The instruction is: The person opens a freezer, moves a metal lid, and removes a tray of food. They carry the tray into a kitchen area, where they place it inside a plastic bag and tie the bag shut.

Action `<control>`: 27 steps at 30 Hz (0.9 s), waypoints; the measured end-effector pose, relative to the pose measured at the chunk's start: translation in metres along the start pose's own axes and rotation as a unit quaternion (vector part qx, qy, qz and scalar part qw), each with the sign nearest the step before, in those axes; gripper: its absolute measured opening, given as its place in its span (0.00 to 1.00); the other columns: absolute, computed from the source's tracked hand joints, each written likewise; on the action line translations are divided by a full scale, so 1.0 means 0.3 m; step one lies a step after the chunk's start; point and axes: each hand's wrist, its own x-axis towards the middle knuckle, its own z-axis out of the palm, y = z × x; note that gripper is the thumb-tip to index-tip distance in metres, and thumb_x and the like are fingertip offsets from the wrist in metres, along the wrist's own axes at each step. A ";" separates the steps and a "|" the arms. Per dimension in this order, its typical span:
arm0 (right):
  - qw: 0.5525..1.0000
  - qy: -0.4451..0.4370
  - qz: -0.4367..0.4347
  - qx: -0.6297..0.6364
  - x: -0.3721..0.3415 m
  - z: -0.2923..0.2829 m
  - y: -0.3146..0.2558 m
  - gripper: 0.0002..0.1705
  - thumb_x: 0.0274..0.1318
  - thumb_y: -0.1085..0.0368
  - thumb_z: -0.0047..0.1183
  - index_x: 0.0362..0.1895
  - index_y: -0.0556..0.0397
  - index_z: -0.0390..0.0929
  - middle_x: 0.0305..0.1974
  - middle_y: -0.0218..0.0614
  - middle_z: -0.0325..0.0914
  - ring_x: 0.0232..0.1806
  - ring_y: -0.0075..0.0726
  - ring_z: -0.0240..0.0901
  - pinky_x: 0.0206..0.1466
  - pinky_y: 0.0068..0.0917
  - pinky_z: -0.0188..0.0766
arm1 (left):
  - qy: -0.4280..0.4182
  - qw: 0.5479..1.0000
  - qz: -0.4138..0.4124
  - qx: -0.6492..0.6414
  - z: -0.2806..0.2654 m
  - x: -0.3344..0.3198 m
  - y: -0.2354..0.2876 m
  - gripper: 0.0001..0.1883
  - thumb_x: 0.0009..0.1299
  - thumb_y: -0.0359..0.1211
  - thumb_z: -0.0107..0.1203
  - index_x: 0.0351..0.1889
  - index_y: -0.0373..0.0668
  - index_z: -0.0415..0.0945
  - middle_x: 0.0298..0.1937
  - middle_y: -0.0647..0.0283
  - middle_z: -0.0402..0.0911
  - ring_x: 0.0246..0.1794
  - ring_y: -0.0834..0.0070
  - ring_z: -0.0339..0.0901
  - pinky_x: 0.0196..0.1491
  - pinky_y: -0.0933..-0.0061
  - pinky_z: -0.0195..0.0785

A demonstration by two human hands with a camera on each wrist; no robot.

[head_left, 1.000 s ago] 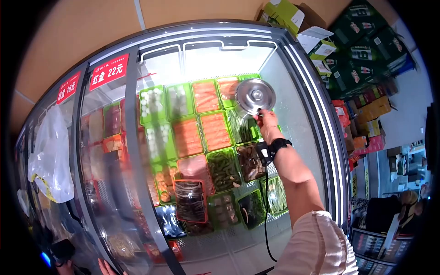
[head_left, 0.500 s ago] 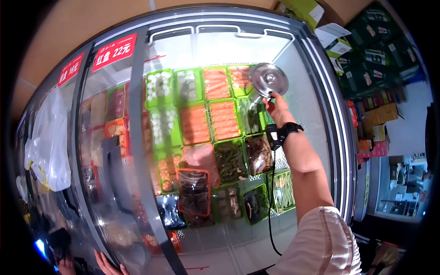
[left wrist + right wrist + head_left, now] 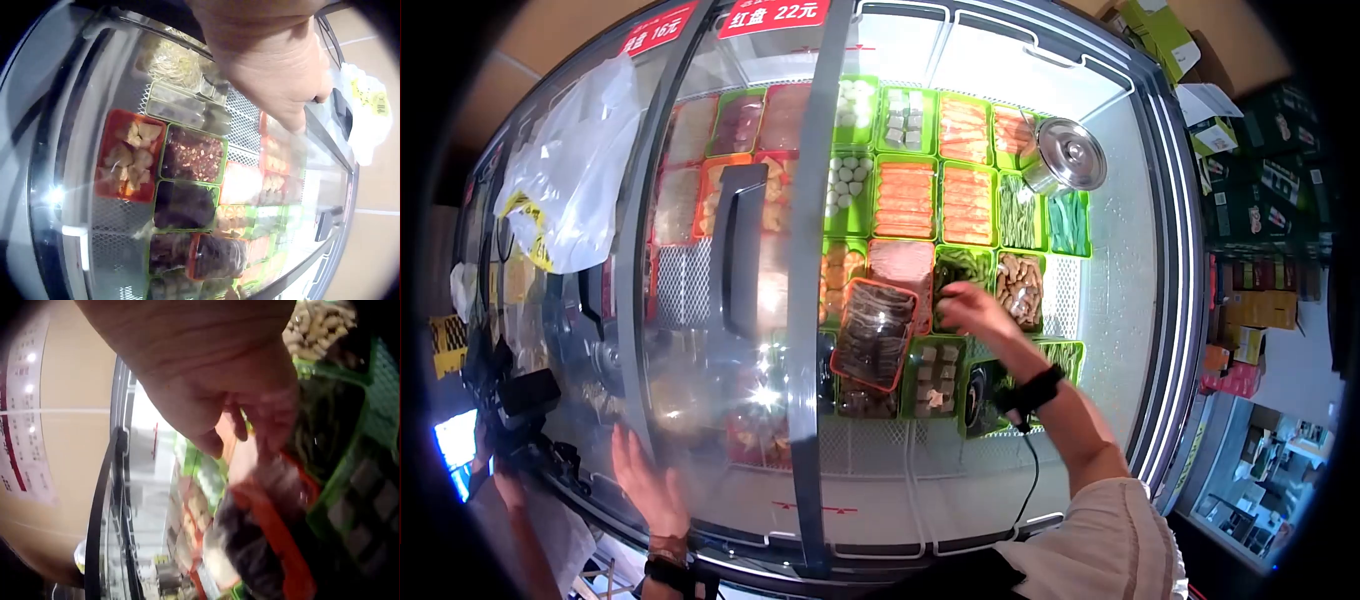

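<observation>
My right hand (image 3: 977,310) hovers over a green tray of dark green vegetables (image 3: 962,266) in the chest freezer, its fingers loosely bent and holding nothing. Just left of it, a red tray of dark strips (image 3: 877,335) lies tilted across its neighbours. In the right wrist view, the fingertips hang close above that red tray's rim (image 3: 275,534), blurred. A lidded metal pot (image 3: 1070,155) stands in the freezer's back right corner, away from both hands. My left hand (image 3: 647,485) is at the glass lid (image 3: 700,400), fingers straight; in the left wrist view its fingertips are hidden.
Green trays of orange sticks (image 3: 968,200), white balls (image 3: 848,190) and peanut-like pieces (image 3: 1020,285) fill the freezer. A dark handle (image 3: 743,250) sits on the glass. A plastic bag (image 3: 575,165) hangs at left, and cartons (image 3: 1260,190) are stacked at right.
My right hand has let go of the metal pot at the back right and moved nearer and left, over the trays. The head view has shifted, and more of my left hand shows.
</observation>
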 end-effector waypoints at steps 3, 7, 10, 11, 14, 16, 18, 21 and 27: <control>0.987 0.061 -0.056 -0.135 -0.005 0.164 0.189 0.26 0.50 0.56 0.65 0.50 0.56 0.71 0.40 0.38 0.81 0.40 0.35 0.80 0.44 0.31 0.75 | 0.009 1.000 -0.009 -0.012 -0.009 0.000 0.015 0.37 0.60 0.33 0.53 0.69 0.39 0.55 0.73 0.47 0.53 0.72 0.47 0.50 0.70 0.49 0.43; 0.978 0.139 -0.050 -0.144 -0.043 0.308 0.232 0.30 0.50 0.59 0.66 0.53 0.58 0.68 0.40 0.35 0.79 0.44 0.30 0.77 0.48 0.29 0.74 | 0.012 1.000 -0.018 -0.014 -0.016 -0.008 0.018 0.38 0.56 0.29 0.57 0.68 0.38 0.56 0.73 0.47 0.53 0.73 0.48 0.49 0.71 0.49 0.42; 0.979 0.170 -0.059 -0.094 -0.013 0.339 0.323 0.25 0.51 0.62 0.64 0.50 0.59 0.69 0.38 0.34 0.78 0.40 0.31 0.77 0.44 0.29 0.74 | 0.008 1.000 -0.020 -0.009 -0.004 -0.019 0.004 0.37 0.62 0.36 0.55 0.69 0.38 0.55 0.73 0.47 0.52 0.73 0.48 0.49 0.71 0.49 0.40; 0.991 0.130 -0.015 -0.014 -0.009 0.348 0.307 0.23 0.53 0.63 0.63 0.49 0.59 0.70 0.37 0.33 0.78 0.38 0.32 0.77 0.43 0.29 0.74 | 0.015 1.000 -0.013 -0.006 0.001 -0.022 -0.002 0.36 0.65 0.38 0.53 0.70 0.39 0.54 0.73 0.48 0.52 0.73 0.49 0.49 0.71 0.51 0.40; 0.985 0.053 0.060 0.152 -0.011 0.363 0.274 0.16 0.56 0.64 0.59 0.46 0.58 0.72 0.34 0.32 0.76 0.33 0.31 0.76 0.38 0.29 0.75 | 0.025 1.000 -0.007 -0.010 -0.020 -0.021 0.000 0.36 0.66 0.40 0.52 0.71 0.40 0.54 0.73 0.50 0.52 0.72 0.51 0.51 0.71 0.53 0.40; 0.984 0.070 0.025 0.165 -0.008 0.391 0.296 0.12 0.58 0.65 0.57 0.43 0.56 0.73 0.32 0.31 0.76 0.30 0.30 0.74 0.36 0.29 0.75 | 0.028 0.999 -0.005 -0.017 -0.029 -0.021 0.005 0.36 0.66 0.39 0.52 0.71 0.40 0.54 0.73 0.50 0.53 0.72 0.51 0.51 0.71 0.52 0.41; 0.981 0.054 -0.015 0.185 -0.045 0.411 0.279 0.09 0.60 0.64 0.54 0.42 0.55 0.75 0.32 0.30 0.76 0.31 0.30 0.75 0.37 0.33 0.77 | 0.048 0.998 0.007 -0.030 -0.014 -0.024 -0.010 0.37 0.62 0.38 0.54 0.70 0.41 0.55 0.73 0.51 0.53 0.72 0.51 0.50 0.71 0.52 0.40; 0.957 0.015 -0.020 0.288 -0.225 0.379 0.124 0.07 0.61 0.65 0.54 0.41 0.53 0.75 0.33 0.30 0.76 0.32 0.29 0.75 0.35 0.32 0.76 | 0.035 0.998 -0.015 -0.043 -0.034 -0.029 0.000 0.37 0.62 0.39 0.55 0.70 0.40 0.56 0.73 0.52 0.52 0.73 0.52 0.49 0.72 0.51 0.38; 0.958 -0.002 -0.046 0.282 -0.601 0.143 0.042 0.06 0.62 0.68 0.53 0.43 0.51 0.75 0.33 0.23 0.76 0.25 0.13 0.67 0.24 0.12 0.66 | 0.077 0.996 0.011 -0.042 -0.032 -0.040 -0.018 0.36 0.63 0.40 0.57 0.68 0.39 0.57 0.71 0.48 0.55 0.71 0.50 0.52 0.70 0.48 0.43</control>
